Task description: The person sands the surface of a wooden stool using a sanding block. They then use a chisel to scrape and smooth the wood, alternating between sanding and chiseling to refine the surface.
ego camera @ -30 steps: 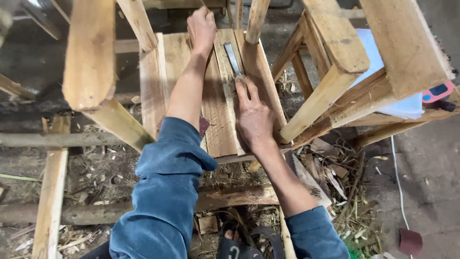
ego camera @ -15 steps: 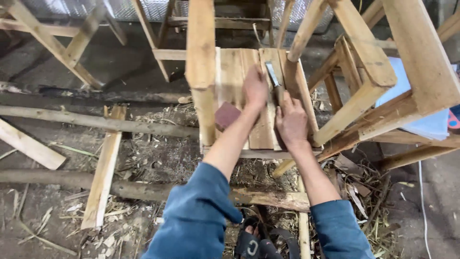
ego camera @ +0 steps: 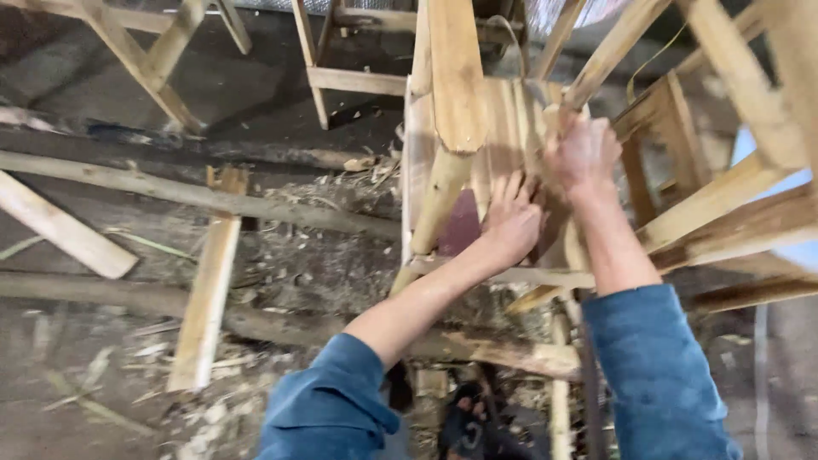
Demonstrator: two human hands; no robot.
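Dirt floor littered with shavings. Since a second ago my left hand slid down the plank seat, fingers spread flat; right hand lifted, closed, contents blurred—chisel no longer visible.

I see two bare hands, the left hand and the right hand. Both arms wear blue sleeves pushed up. A dark sandal shows at six o'clock.

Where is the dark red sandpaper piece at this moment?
In the head view, the sandpaper piece lies on the wooden seat boards, right of the pale leg and just left of the left hand.
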